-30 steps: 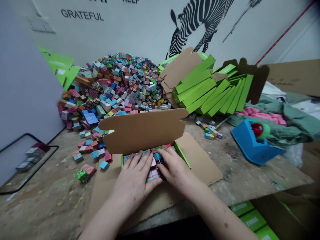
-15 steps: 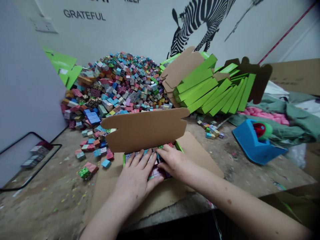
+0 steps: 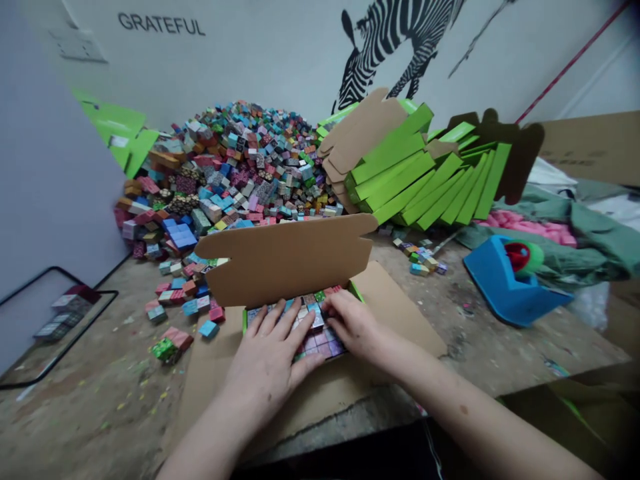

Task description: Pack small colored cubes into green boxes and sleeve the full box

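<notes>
A box (image 3: 290,257) with green sides and a raised brown cardboard lid stands on a flat cardboard sheet (image 3: 400,310). Rows of small patterned blocks (image 3: 320,341) fill it. My left hand (image 3: 273,360) lies over the left part of the blocks, its fingers spread on top of them. At the right part of the box, my right hand (image 3: 353,325) rests with its fingers bent and drawn together at the blocks. Whether a block is between those fingertips is hidden.
A large heap of colourful blocks (image 3: 250,160) rises behind the box. Green boxes (image 3: 425,173) lean at the back right. A blue tape dispenser (image 3: 505,287) sits at the right, and a black wire frame (image 3: 60,353) at the left.
My right hand has shifted slightly right and its fingers have curled, uncovering more blocks in the middle. My left hand stays on the blocks. The view has moved slightly.
</notes>
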`<state>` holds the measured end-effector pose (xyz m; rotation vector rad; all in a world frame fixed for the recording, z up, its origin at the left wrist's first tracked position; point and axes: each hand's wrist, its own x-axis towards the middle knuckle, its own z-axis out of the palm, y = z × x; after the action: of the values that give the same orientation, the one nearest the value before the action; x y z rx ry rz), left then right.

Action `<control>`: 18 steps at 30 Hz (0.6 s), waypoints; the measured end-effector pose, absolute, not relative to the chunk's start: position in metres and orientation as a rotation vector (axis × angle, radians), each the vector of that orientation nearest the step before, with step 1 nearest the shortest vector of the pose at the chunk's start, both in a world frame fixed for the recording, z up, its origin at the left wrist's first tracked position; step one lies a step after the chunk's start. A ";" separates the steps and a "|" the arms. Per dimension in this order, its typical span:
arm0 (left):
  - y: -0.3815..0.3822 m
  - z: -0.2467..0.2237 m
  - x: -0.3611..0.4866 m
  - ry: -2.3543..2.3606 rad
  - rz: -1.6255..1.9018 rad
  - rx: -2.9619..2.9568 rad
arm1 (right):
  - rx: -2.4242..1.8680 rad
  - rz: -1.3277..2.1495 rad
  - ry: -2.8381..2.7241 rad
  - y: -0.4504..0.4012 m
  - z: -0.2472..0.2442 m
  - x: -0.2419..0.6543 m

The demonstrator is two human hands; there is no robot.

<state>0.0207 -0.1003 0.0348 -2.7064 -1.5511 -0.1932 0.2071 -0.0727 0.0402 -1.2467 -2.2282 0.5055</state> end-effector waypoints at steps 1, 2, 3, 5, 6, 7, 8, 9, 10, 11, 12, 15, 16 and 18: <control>-0.100 0.035 0.021 -1.558 -0.184 -2.704 | -1.221 0.488 -2.228 -0.074 0.038 0.207; -0.100 0.036 0.021 -1.564 -0.177 -2.703 | -1.202 0.475 -2.216 -0.074 0.037 0.208; -0.100 0.036 0.021 -1.567 -0.170 -2.703 | -1.195 0.464 -2.196 -0.074 0.036 0.209; -0.100 0.037 0.021 -1.567 -0.158 -2.702 | -1.239 0.411 -2.151 -0.073 0.033 0.212; -0.100 0.037 0.021 -1.565 -0.152 -2.700 | -1.278 0.375 -2.140 -0.072 0.032 0.214; -0.099 0.037 0.021 -1.559 -0.147 -2.698 | -1.316 0.344 -2.147 -0.072 0.030 0.215; -0.099 0.036 0.020 -1.548 -0.146 -2.694 | -1.342 0.328 -2.161 -0.072 0.029 0.216; -0.098 0.033 0.020 -1.533 -0.149 -2.685 | -1.352 0.328 -2.176 -0.072 0.028 0.216; -0.098 0.030 0.018 -1.514 -0.159 -2.672 | -1.349 0.347 -2.187 -0.073 0.028 0.216; -0.097 0.027 0.017 -1.488 -0.178 -2.656 | -1.344 0.375 -2.187 -0.075 0.028 0.216; -0.095 0.023 0.015 -1.460 -0.205 -2.633 | -1.346 0.395 -2.174 -0.077 0.030 0.215; -0.087 0.010 0.012 -1.342 -0.306 -2.604 | -1.401 0.365 -2.133 -0.082 0.039 0.212; -0.084 0.008 0.013 -1.310 -0.333 -2.620 | -1.427 0.338 -2.137 -0.082 0.042 0.211; -0.078 0.004 0.015 -1.277 -0.374 -2.659 | -1.475 0.311 -2.171 -0.080 0.045 0.209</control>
<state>0.0146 -0.0780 0.0043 -2.6587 -1.2769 -0.3745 0.2089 -0.0795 0.0454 -1.4749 -2.1712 0.3108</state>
